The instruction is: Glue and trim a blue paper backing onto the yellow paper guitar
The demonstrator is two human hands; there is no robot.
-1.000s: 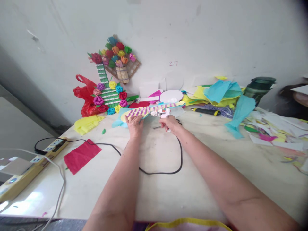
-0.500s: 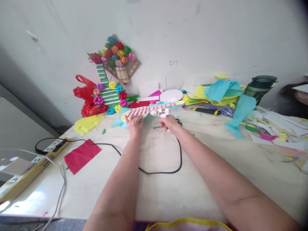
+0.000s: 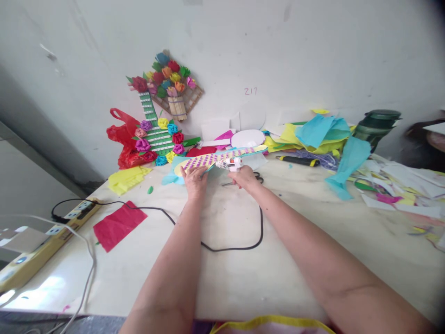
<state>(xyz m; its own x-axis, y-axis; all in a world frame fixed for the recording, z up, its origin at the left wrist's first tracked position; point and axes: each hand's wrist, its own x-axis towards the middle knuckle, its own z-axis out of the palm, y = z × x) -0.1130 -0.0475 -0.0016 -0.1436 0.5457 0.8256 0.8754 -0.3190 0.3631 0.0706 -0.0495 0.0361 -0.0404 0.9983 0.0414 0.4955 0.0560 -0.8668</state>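
Note:
My left hand [image 3: 195,181] grips the near edge of a long yellow paper cutout [image 3: 181,167] with a purple-and-white striped grid on its face. Light blue crepe paper [image 3: 169,178] lies under the cutout and shows along its edge. In my right hand [image 3: 244,176] is a white hot glue gun [image 3: 233,163], its nozzle pointing left at the cutout's lower edge, close to my left fingers. The exact tip is too small to make out. A pair of scissors [image 3: 258,177] lies partly behind my right hand.
A black cord [image 3: 232,249] loops over the table to a yellow power strip [image 3: 74,216]. Red crepe paper [image 3: 120,226] lies at left. A flower-covered guitar shape [image 3: 158,139] leans on the wall. At right are a cutter knife [image 3: 298,160], paper scraps [image 3: 399,178] and a dark green bottle [image 3: 377,125].
The glue gun in my right hand has shifted slightly left along the cutout's edge. My left hand and the cutout stay in place.

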